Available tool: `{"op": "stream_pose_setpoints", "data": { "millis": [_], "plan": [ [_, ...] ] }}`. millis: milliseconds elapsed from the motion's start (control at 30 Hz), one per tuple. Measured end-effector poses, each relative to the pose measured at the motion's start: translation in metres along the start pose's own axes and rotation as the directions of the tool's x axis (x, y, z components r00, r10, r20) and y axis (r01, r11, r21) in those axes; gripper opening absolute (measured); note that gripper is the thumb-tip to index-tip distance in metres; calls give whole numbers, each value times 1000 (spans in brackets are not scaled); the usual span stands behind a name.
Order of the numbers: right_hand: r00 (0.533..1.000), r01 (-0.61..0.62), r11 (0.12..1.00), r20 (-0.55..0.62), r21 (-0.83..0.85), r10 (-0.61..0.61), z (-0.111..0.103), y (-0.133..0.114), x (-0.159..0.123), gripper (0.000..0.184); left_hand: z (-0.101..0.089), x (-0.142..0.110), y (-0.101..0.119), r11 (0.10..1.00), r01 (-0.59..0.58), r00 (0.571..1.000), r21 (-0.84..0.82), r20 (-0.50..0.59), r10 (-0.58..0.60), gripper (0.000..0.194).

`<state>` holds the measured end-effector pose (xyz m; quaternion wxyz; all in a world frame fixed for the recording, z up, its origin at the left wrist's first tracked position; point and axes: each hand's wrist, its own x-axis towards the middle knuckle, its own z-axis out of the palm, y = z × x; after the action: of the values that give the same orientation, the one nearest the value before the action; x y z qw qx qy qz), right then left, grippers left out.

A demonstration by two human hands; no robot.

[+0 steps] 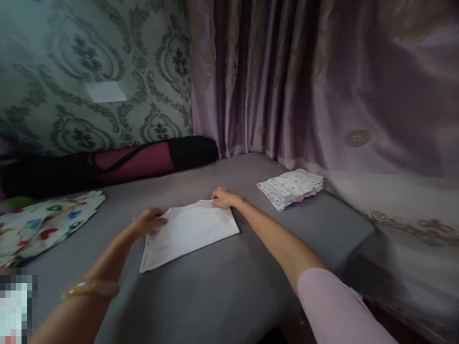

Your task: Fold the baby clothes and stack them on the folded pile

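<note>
One white cloth (195, 227) unstacked mid-frame, my right hand (223, 197) pinching far edge, left hand (148, 221) hold unclear; folded pile (294, 185), frame right, looks done.

Grey bed (193, 296) here, and it's carrying plenty: white cloth (193, 227) spread across the middle, heart-patterned fabric (53, 222) at left, a stack of folded cloths (296, 186) at right, a long black-and-maroon bag (143, 161) along the back!

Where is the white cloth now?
In the head view, the white cloth lies just left of centre on the grey surface, the left hand at its left, the right hand at its far edge.
</note>
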<state>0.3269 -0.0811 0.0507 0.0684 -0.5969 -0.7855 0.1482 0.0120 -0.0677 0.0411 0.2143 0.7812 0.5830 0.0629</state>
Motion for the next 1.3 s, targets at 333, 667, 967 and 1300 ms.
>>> {"op": "stream_pose_setpoints", "data": {
  "millis": [333, 667, 967, 1300],
  "plan": [
    [957, 282, 866, -181, 413, -225, -76, -1, -27, 18, -86, -56, 39, 903, -172, 985, -393, -99, 144, 39],
    [759, 572, 820, -386, 10, -524, -17, 1, -92, 34, -32, -98, 11, 875, -439, 813, 206, -323, 484, 29],
    [821, 531, 847, -228, -30, -523, 46, 17, -129, 49, 41, -134, -10, 845, -474, 846, 249, -136, 515, 39],
    [911, 368, 929, -189, -34, -368, 33, -48, -87, 43, 35, -103, 30, 961, -256, 899, 108, -338, 278, 37]
  ]
}}
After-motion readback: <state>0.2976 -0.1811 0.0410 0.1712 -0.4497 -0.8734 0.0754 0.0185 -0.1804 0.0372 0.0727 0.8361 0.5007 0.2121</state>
